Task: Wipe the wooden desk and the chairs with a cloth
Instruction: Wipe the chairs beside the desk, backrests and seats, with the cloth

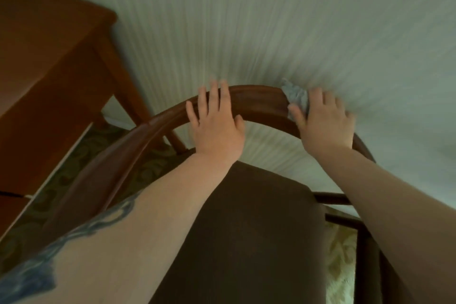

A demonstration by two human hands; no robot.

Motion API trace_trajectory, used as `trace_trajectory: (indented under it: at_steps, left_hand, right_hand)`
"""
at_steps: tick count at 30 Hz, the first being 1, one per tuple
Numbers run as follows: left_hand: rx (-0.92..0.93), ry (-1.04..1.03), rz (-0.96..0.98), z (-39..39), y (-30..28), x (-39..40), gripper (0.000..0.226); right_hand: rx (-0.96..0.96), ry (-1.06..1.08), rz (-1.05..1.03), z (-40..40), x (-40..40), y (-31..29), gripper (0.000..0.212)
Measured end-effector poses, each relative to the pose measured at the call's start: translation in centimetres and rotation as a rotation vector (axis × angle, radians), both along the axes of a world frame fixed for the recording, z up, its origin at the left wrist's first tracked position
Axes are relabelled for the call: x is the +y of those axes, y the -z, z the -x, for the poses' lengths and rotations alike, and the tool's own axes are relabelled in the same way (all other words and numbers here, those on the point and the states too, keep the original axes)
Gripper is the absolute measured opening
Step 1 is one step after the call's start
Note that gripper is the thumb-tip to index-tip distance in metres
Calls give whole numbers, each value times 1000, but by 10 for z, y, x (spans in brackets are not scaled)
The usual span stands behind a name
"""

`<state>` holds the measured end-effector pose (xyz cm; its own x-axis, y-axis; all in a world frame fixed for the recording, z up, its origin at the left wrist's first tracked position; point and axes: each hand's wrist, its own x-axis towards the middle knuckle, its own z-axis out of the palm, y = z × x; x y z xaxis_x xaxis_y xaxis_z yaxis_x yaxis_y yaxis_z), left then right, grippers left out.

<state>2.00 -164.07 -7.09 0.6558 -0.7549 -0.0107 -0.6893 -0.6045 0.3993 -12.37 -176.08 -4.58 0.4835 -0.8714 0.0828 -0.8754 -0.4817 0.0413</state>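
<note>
Left hand (217, 123): lies flat on the curved top rail of the chair; fingers straight and slightly spread, reaching over the rail's far edge; thumb out to the side on the near edge; nothing between the fingers.
Right hand (323, 123): on the same rail, further round to the right; fingers blurred; it presses the cloth against the wood with the thumb alongside the cloth's near edge; whether the fingers curl round the cloth cannot be told through the blur.
Cloth (296, 96): pale grey-blue, crumpled; bunched on the rail under and just ahead of the right hand's fingers; one corner sticks up beyond them.
Chair (256, 99): dark reddish-brown wood; bowed top rail running from lower left, over the middle, down to the right; a dark brown upholstered seat (249, 229) below, between the two forearms.
Wooden desk (49, 64): reddish-brown; at upper left, well apart from both hands; one slanted leg reaches the floor near the chair's left side.
Left forearm (118, 234): bare; a blue tattoo runs along it near the lower left corner.
Wall (271, 20): pale green with fine vertical ribs; behind the chair.
Carpet (69, 180): green, patterned; seen under the desk and at lower right.
Writing: no brand, label or lettering can be read.
</note>
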Motion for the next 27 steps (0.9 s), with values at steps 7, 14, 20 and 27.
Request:
trace_trajectory:
  at_steps: [7, 14, 20, 27]
  left_hand:
    - [92, 295, -270, 40, -59, 8, 64]
    - [204, 191, -500, 60, -140, 57, 36]
    - [40, -31, -439, 84, -240, 110, 28]
    - [23, -312, -283, 123, -338, 239, 36]
  right_hand:
    - [287, 50, -179, 54, -1, -32, 65]
    - [337, 26, -457, 90, 15, -127, 37]
    - [372, -338, -363, 99, 55, -250, 21]
    - [275, -688, -200, 81, 157, -340, 18]
